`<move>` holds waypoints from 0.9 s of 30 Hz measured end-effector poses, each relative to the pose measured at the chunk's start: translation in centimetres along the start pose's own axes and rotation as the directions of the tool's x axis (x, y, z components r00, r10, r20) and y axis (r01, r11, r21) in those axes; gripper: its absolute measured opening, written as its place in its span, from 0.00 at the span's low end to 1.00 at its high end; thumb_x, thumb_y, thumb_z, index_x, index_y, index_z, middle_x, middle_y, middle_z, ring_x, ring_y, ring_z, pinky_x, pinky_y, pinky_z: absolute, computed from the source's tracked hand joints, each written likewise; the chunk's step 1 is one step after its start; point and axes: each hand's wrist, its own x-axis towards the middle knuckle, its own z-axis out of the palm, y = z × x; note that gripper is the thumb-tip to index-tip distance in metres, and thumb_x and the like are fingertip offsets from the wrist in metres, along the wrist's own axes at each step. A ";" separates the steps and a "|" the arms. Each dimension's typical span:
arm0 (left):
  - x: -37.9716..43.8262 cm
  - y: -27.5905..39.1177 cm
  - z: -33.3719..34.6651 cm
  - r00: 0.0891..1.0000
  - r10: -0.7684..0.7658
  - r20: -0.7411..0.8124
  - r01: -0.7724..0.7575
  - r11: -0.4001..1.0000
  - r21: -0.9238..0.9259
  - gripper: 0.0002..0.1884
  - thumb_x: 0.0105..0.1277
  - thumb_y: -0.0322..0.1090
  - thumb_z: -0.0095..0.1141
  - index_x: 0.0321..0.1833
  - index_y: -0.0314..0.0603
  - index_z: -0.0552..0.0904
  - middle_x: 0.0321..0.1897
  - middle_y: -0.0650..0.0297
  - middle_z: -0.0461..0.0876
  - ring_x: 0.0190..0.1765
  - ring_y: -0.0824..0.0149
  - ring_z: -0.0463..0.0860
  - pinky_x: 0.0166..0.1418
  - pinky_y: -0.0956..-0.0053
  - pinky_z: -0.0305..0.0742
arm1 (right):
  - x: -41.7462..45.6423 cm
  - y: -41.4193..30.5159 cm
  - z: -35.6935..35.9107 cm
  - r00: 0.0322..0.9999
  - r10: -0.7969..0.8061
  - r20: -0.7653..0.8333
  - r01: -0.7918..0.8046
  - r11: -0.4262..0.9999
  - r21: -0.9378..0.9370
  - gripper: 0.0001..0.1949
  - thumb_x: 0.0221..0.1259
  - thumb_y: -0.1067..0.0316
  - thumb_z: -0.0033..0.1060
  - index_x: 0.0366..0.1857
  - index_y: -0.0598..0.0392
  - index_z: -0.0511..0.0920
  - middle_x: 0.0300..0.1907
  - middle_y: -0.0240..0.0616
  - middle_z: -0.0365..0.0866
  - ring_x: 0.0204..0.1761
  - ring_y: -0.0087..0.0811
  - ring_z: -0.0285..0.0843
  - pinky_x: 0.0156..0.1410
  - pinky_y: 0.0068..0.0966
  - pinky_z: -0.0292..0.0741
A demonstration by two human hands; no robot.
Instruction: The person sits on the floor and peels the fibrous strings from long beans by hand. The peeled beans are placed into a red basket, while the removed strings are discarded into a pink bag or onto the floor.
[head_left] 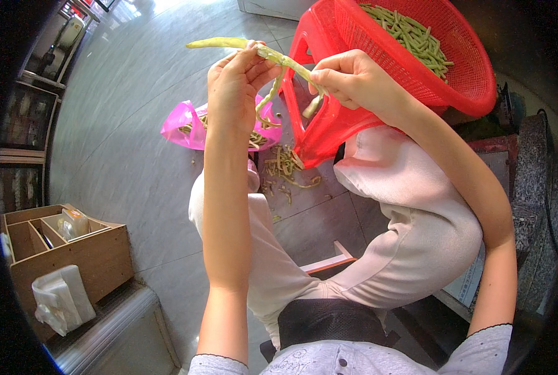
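Observation:
A pale green bean pod (279, 57) is stretched between my two hands. It looks split open in its middle stretch, where a whitish inside shows. My left hand (241, 72) pinches it near the middle, and a yellowish end sticks out to the left. At the other end, my right hand (356, 82) grips it between thumb and fingers. Below the pod dangles a thin curled strip (272, 96). A short pale piece (312, 107) hangs under my right hand; whether it is joined to the pod I cannot tell.
A red plastic basket (471, 70) holding several cut green bean pieces (410, 40) rests on a red plastic stool (325, 124). On the floor, bean scraps (283, 161) lie beside a pink plastic bag (180, 126) of trimmings. A wooden organizer box (72, 253) stands at left.

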 end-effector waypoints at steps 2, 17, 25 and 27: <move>-0.1 0.0 0.1 0.998 0.034 0.055 -0.042 0.988 0.148 0.08 0.59 0.31 0.50 0.34 0.30 0.76 0.27 0.61 0.78 0.31 0.70 0.79 0.38 0.78 0.77 | 0.0 0.2 0.2 0.999 0.008 0.032 -0.009 1.000 0.013 0.13 0.54 0.61 0.50 0.22 0.59 0.78 0.14 0.25 0.67 0.16 0.13 0.59 0.20 0.15 0.57; -0.8 -0.8 1.8 0.964 0.103 0.243 -0.215 0.843 0.494 0.12 0.59 0.38 0.53 0.32 0.32 0.79 0.26 0.62 0.79 0.31 0.74 0.78 0.40 0.79 0.73 | 0.6 0.6 -0.6 0.993 0.112 0.033 -0.116 0.943 0.313 0.10 0.52 0.61 0.57 0.21 0.57 0.76 0.13 0.23 0.62 0.13 0.13 0.51 0.17 0.14 0.49; -0.8 -2.2 2.0 0.972 0.199 0.122 -0.233 0.832 0.503 0.14 0.56 0.38 0.57 0.22 0.31 0.80 0.13 0.65 0.76 0.19 0.78 0.73 0.23 0.83 0.67 | 0.2 -0.2 0.0 1.000 -0.002 -0.026 0.006 0.991 0.131 0.07 0.54 0.65 0.55 0.28 0.57 0.78 0.14 0.20 0.63 0.14 0.09 0.49 0.17 0.11 0.45; -0.8 -1.8 1.9 0.970 0.206 0.127 -0.242 0.798 0.552 0.14 0.56 0.38 0.57 0.24 0.31 0.81 0.15 0.63 0.78 0.20 0.76 0.75 0.24 0.82 0.70 | 0.1 -0.6 -0.3 1.000 0.011 -0.027 -0.009 0.995 0.102 0.07 0.53 0.65 0.56 0.27 0.56 0.78 0.14 0.20 0.62 0.14 0.09 0.49 0.17 0.11 0.45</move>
